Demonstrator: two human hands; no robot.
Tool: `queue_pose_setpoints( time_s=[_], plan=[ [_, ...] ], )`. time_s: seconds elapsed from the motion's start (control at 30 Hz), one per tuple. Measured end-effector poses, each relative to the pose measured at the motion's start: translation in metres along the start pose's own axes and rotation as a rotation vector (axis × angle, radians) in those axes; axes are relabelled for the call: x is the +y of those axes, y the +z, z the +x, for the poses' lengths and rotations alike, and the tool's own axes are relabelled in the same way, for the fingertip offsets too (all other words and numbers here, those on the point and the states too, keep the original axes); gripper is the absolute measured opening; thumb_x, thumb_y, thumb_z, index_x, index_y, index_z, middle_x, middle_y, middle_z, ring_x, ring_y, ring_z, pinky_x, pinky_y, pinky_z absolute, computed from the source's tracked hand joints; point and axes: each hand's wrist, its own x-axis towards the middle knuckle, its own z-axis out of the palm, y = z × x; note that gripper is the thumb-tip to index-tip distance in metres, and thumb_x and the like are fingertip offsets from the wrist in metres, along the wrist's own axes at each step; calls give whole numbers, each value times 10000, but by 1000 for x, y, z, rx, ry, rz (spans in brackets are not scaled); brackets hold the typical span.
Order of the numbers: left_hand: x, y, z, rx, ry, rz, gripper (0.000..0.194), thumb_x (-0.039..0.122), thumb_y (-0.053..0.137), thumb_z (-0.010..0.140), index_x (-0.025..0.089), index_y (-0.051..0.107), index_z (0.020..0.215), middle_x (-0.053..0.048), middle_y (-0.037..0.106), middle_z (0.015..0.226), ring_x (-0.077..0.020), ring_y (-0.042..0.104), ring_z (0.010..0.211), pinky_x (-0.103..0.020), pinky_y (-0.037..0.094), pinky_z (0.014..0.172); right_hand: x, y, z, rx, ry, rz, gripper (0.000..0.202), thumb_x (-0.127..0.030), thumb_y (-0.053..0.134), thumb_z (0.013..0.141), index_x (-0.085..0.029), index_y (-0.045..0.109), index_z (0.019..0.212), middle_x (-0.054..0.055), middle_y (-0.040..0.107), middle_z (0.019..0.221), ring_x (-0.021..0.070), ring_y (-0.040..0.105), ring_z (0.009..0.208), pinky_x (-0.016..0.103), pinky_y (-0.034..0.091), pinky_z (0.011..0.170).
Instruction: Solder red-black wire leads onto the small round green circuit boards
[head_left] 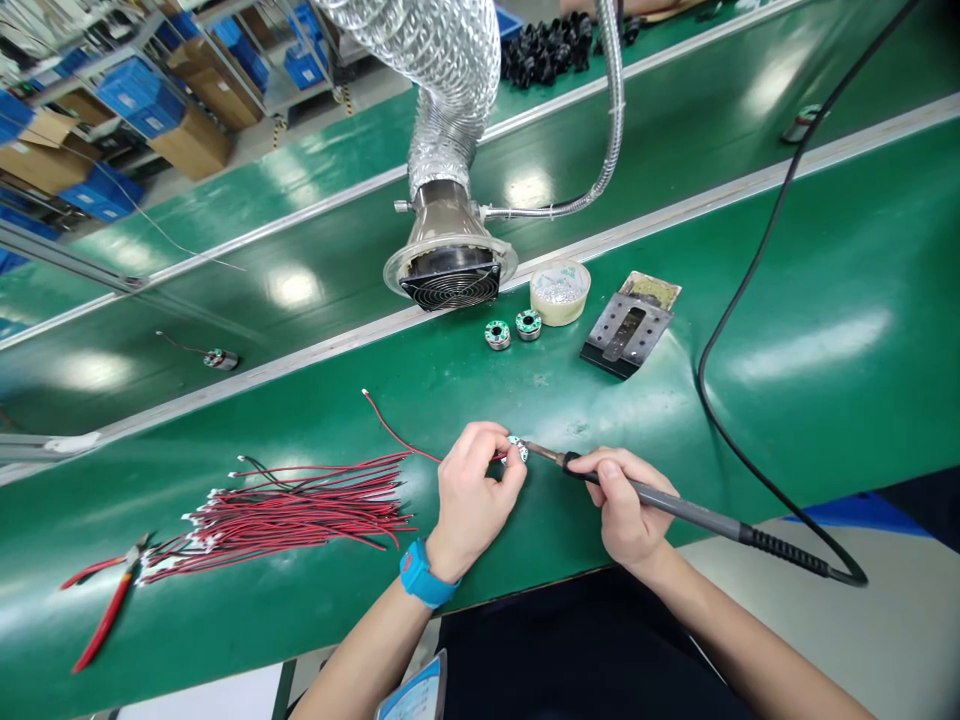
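Left hand (474, 495), head view: thumb and forefinger pinched together on a small part (517, 450); blue band (427, 574) at the wrist. Right hand (634, 510), to its right: closed pen-fashion round a soldering iron (694, 515), whose tip is at the part (actual contact too fine to tell).

Containers: beyond the left hand and somewhat right, one pale yellow tape roll (559, 312), its hollow filled with silvery material. Far beyond and to the left, shelved blue bins (139, 92) and brown cartons (196, 148), contents indistinct.

Small part, at the left fingertips, above the green bench (825, 400): white and green face, dark marks, partly covered by the fingers. Single red wire (391, 430): slants from beyond down to the left hand, passing behind it.

Left of that hand: wire bundle (300, 512), mostly red, some black, white ends; past it, red-handled cutters (112, 610). Beyond the hand, just beside the roll: two round parts (528, 325), green-and-white tops. Beyond the right hand: metal stand (630, 325), tilted.
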Motion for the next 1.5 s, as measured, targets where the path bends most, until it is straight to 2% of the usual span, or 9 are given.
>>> queue_pose_setpoints(
  time_s=[0.2,0.33,0.6,0.93,1.27,1.5],
  plan=[
    [1,-1,0,-7,15,28,142,138,618,938,215,577,826,-54,695,1015,-166,671,900,-282,531,746,-3,2,0,104,37,26,326,-308,534,1040,-213,798,874,5,669,650,149,575,492,309,479,525],
    [3,-1,1,-5,20,30,153,115,620,920,211,566,813,-46,683,984,-157,659,874,-273,517,739,-3,1,0,99,47,-4,349,-326,524,1045,-208,797,862,24,699,689,173,639,558,325,524,565],
    [3,0,3,9,37,17,174,68,632,896,201,559,810,-21,664,936,-131,628,835,-247,486,731,-3,1,3,-21,34,47,284,-252,549,1045,-233,805,924,14,733,745,169,695,651,307,542,630],
    [3,1,2,9,48,32,185,60,631,889,201,541,810,-16,659,920,-131,630,834,-245,475,733,-3,1,0,72,74,19,351,-343,528,1046,-219,806,872,33,711,690,196,682,606,343,542,593],
    [4,0,5,-6,35,44,195,68,641,881,203,539,785,-17,654,898,-136,625,818,-253,474,720,-3,-1,-1,31,60,44,320,-306,530,1057,-231,807,915,28,725,728,198,711,675,351,556,652],
    [4,-4,7,-32,36,36,189,76,632,887,204,542,781,-15,654,892,-133,614,796,-256,464,706,-3,1,0,91,54,64,283,-275,542,1058,-244,800,942,9,712,743,167,679,653,311,491,601]
  ],
)
